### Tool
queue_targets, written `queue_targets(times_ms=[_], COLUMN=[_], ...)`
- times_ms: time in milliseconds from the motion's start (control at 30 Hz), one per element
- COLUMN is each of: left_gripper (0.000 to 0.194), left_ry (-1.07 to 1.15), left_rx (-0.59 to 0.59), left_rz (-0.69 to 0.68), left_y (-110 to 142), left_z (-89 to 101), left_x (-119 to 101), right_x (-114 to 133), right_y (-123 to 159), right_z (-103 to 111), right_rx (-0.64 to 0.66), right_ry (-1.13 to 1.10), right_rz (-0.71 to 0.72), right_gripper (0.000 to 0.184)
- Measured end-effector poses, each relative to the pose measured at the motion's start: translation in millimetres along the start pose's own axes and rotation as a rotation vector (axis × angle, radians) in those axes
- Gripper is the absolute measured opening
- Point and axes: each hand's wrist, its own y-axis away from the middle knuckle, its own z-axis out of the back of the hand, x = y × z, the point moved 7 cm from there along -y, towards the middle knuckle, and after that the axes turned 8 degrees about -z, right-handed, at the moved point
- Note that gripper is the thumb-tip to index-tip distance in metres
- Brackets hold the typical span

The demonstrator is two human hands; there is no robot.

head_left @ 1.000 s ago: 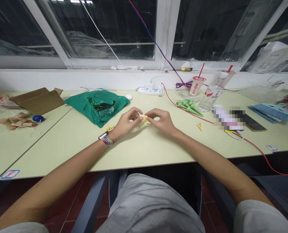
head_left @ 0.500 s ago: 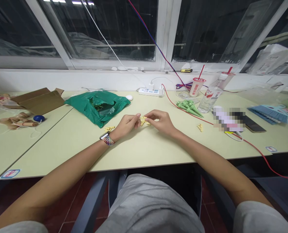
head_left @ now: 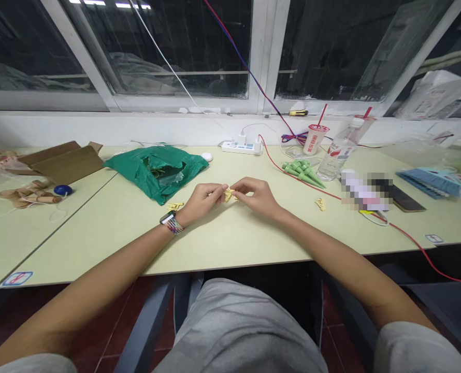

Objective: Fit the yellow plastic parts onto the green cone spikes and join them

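My left hand [head_left: 204, 200], a watch on its wrist, is closed with thumb and forefinger pinched at the middle of the table. Facing it, my right hand [head_left: 257, 195] is pinched too, its fingertips almost touching the left ones. Between the fingertips shows a small yellow piece [head_left: 228, 196], partly covered by the fingers; its exact kind is too small to make out. More slim yellow pieces [head_left: 175, 206] lie beside my left wrist. Another little pile of yellow pieces [head_left: 320, 204] rests to the right of my right hand.
A torn green plastic bag [head_left: 137, 168] lies behind my left hand. Green cone-shaped pieces [head_left: 302, 172], a water bottle [head_left: 335, 155] and a drink cup [head_left: 315, 140] stand at back right. A red cable [head_left: 403, 233] crosses the right side. Wooden toys [head_left: 32, 195] sit far left.
My fingertips have drawn slightly closer together, and the yellow piece between them shows a little differently. The arms and the things on the table have hardly moved.
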Motion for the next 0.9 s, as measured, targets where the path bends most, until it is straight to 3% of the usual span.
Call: queue_targets(times_ms=[167,400,633,767,900], left_gripper=[0.032,0.030,0.045,0.052,0.047], left_ry=[0.091,0.212,0.325,0.213,0.029], left_rx=[-0.037,0.015,0.063,-0.029,-0.104], left_rz=[-0.011,0.044,0.169,0.220,0.211], left_y=[-1.2,-1.3,-2.9,-1.8,13.1], left_z=[-1.6,-4.1,-2.1,21.0,65.9], left_x=[-3.0,1.0,6.2,9.2,16.8], right_x=[-0.2,1.1,12.2,18.0,18.5], right_y=[1.0,2.7,11.1,15.6,26.4], right_z=[-1.7,0.9,-0.5,9.6,40.1], right_rx=[-0.007,-0.003,-0.001,-0.040,-0.105], right_ry=[0.014,0.057,0.191,0.235,0.314], right_rz=[0.019,0.042,0.202,0.264,0.235], right_gripper=[0.030,0.027,0.018,0.013,0.011])
